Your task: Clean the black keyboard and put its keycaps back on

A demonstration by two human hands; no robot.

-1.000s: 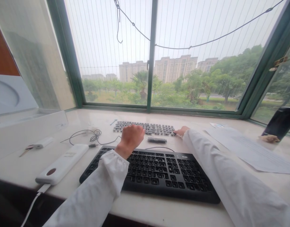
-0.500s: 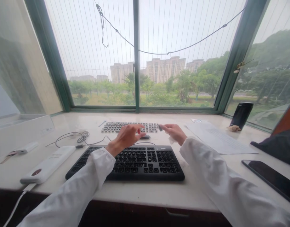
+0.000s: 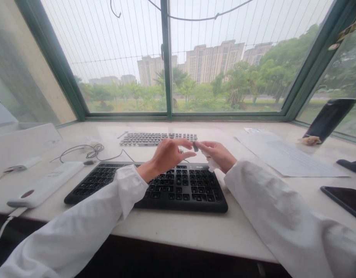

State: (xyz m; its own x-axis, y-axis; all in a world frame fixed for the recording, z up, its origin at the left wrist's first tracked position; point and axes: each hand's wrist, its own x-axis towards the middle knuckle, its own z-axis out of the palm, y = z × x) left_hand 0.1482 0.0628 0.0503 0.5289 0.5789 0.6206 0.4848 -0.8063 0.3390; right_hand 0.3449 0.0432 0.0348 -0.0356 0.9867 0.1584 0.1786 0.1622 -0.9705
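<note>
Black plastic keycap [image 3: 195, 146] stands pinched in our right hand [image 3: 217, 155], a white wipe [image 3: 212, 165] bunched below it. Our left hand [image 3: 167, 155] stays half-open just beside it, over the near black keyboard [image 3: 178, 191]. Rows of loose keycaps [image 3: 157, 139] lie farther along the pale stone sill [image 3: 178, 235].

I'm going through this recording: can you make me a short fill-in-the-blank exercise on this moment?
1. The hand pinching the white tissue is the person's ____.
2. The small object at that hand's fingertips is ____ in colour.
3. The sheets of paper lie to the ____ of the black keyboard.
4. Through the green-framed window, tall ____ rise behind the trees.

Missing words: right; black; right; buildings.
</note>
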